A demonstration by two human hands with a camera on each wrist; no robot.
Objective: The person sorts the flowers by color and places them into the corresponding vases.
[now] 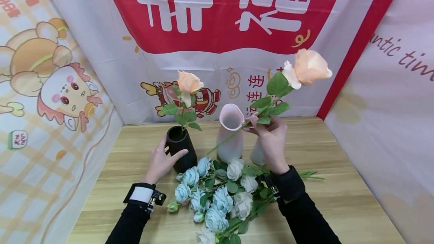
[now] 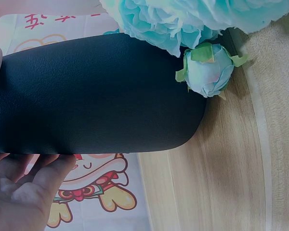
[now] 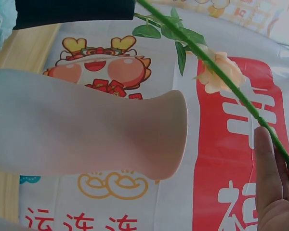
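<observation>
My left hand [image 1: 162, 164] grips a black vase [image 1: 183, 150], thumb across its near side and fingers around its far left side. A peach rose [image 1: 190, 83] with green leaves stands in that vase. My right hand [image 1: 274, 140] pinches the green stem [image 1: 232, 135] of another peach rose [image 1: 311, 67]. Its bloom points up and right, and the lower stem slants down left across a pale pink vase [image 1: 229, 142]. In the right wrist view the stem [image 3: 207, 60] passes beyond the pink vase's flared mouth [image 3: 171, 134].
Light blue flowers [image 1: 217, 217] and white roses [image 1: 243, 205] lie in a pile before the vases, several stems [image 1: 312, 175] reaching right. A small white vase [image 1: 258, 154] stands partly hidden behind my right hand. A printed cloth [image 1: 217, 61] hangs behind the wooden table [image 1: 339, 199].
</observation>
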